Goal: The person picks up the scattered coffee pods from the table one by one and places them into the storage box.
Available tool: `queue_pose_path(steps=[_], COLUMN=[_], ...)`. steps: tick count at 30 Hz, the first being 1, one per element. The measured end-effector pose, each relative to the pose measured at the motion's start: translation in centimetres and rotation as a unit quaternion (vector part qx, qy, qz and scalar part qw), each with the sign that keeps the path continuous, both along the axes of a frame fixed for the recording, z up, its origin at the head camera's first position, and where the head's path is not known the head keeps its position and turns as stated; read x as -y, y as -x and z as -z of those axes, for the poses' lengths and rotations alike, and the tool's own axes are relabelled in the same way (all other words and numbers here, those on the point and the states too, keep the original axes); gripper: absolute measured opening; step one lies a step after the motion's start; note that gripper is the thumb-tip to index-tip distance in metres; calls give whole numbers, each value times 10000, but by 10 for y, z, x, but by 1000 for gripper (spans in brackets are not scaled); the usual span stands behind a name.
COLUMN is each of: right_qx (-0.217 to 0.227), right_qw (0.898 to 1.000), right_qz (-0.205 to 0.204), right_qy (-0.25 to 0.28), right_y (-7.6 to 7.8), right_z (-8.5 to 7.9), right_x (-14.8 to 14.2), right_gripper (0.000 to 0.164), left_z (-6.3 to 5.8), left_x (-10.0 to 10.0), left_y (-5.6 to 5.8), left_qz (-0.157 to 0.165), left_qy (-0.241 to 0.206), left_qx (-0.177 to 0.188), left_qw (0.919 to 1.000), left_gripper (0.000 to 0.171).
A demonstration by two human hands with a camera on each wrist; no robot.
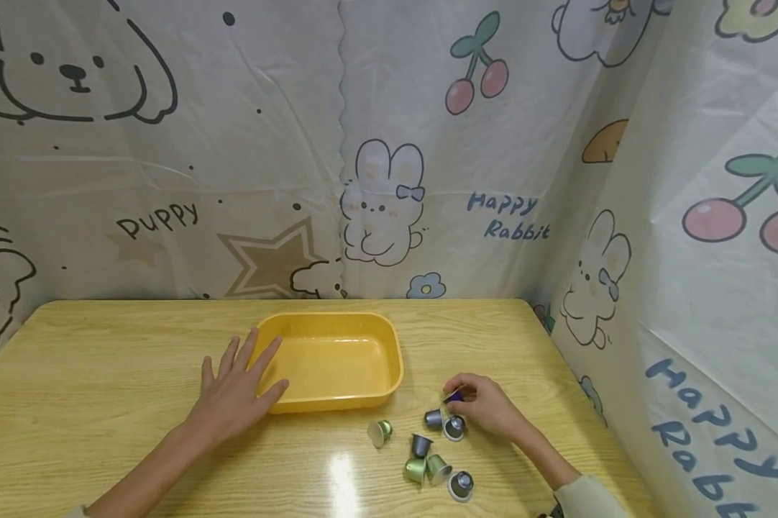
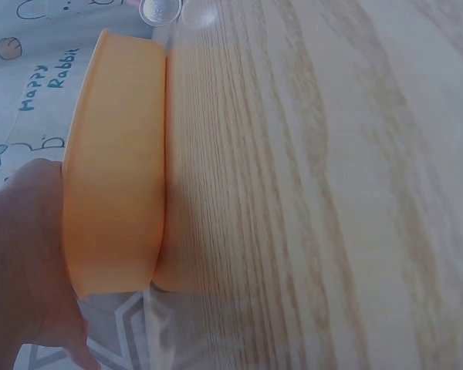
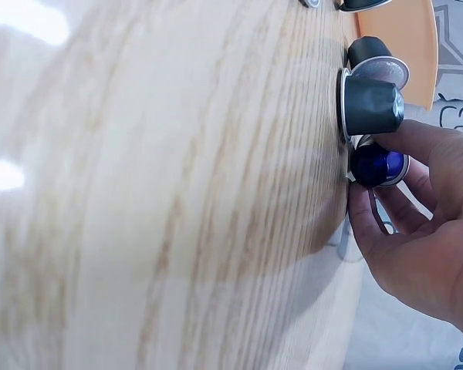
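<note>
My left hand (image 1: 230,392) rests on the left rim of a yellow plastic tray (image 1: 331,363), its fingers spread and straight. The left wrist view shows the tray's outer wall (image 2: 116,162) standing on the table beside that hand. Over at the right, my right hand (image 1: 486,406) pinches a dark blue coffee capsule (image 3: 376,166) between thumb and fingers, low at the tabletop. Close beside the fingertips are a dark grey capsule (image 1: 454,428) standing on its rim and another grey capsule (image 1: 433,419) lying on its side.
Nearer the front lie two green capsules (image 1: 415,470), a dark capsule (image 1: 421,445) and a grey one (image 1: 461,485). A single green capsule (image 1: 380,433) sits just in front of the tray. Patterned cloth (image 1: 389,180) hangs behind and to the right of the wooden table (image 1: 136,345).
</note>
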State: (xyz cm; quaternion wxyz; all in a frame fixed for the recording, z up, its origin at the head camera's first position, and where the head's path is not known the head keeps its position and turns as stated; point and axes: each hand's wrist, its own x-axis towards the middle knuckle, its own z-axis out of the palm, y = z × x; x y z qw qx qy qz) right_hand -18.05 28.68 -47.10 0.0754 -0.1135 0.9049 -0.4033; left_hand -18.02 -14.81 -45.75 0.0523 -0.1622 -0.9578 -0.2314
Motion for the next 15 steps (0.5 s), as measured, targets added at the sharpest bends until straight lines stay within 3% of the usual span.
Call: queue_pose_path(steps=[15], right_qx=[-154], right_qw=[9998], right_qz=[-36], right_qy=[-91], right_y=[1], right_z=[-3], right_x=[-1], right_gripper=[8], left_z=[-1], left_x=[0], left_y=[0], left_qz=[-11], left_qy=[13], left_qx=[-25], left_qw=[10000], left_gripper=[70])
